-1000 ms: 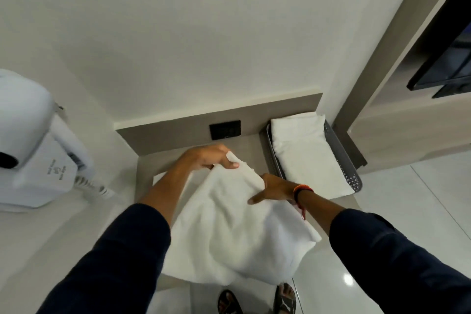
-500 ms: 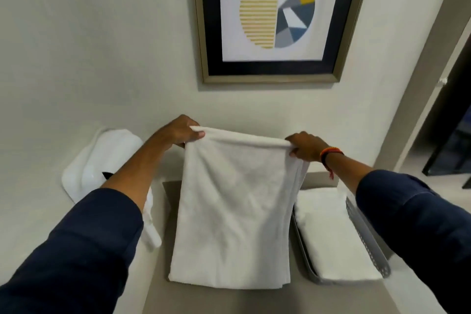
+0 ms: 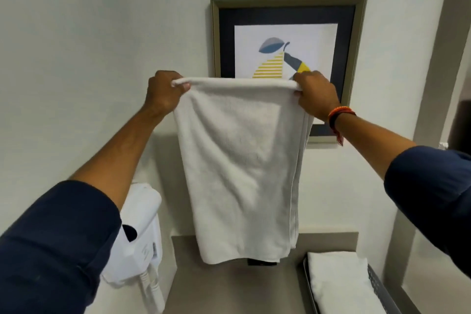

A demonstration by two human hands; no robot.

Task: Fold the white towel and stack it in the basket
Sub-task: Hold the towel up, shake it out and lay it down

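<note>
The white towel (image 3: 242,168) hangs doubled over in the air in front of the wall, its lower edge just above the grey counter (image 3: 229,288). My left hand (image 3: 165,91) pinches its top left corner. My right hand (image 3: 316,95), with an orange band on the wrist, grips the top right corner. The top edge is stretched straight between the two hands. The grey perforated basket (image 3: 379,285) sits at the counter's right end, holding a folded white towel (image 3: 341,280).
A white wall-mounted hair dryer (image 3: 140,234) with a coiled cord hangs at the left of the counter. A framed picture (image 3: 288,40) is on the wall behind the towel. A dark wall socket (image 3: 262,262) peeks out below the towel's hem.
Both hands have lifted the towel from the counter up to chest height and spread apart, so it now hangs flat. The view has tilted upward toward the picture.
</note>
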